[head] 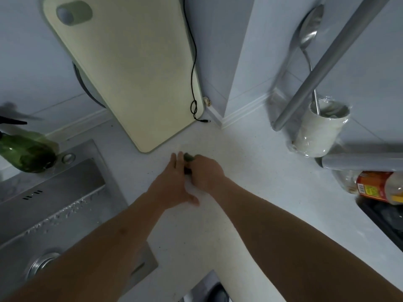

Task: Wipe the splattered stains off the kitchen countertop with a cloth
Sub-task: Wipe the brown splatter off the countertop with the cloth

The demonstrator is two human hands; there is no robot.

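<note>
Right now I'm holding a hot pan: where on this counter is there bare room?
Bare white countertop lies between the right hand and the wrapped white utensil cup. Crowded: the steel sink to the left, the leaning cream cutting board behind.

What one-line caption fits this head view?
Right hand grips a green cloth on the white countertop, left hand flat beside it.

I see both hands meet on the white speckled counter (250, 177): my right hand (206, 172) curls over a small dark green cloth (188, 158), my left hand (172, 182) lies flat beside it, fingers straight. A pale cream cutting board (130, 68) leans on the wall behind; a steel sink (54, 205) sits left, a white utensil cup (320, 129) right.
</note>
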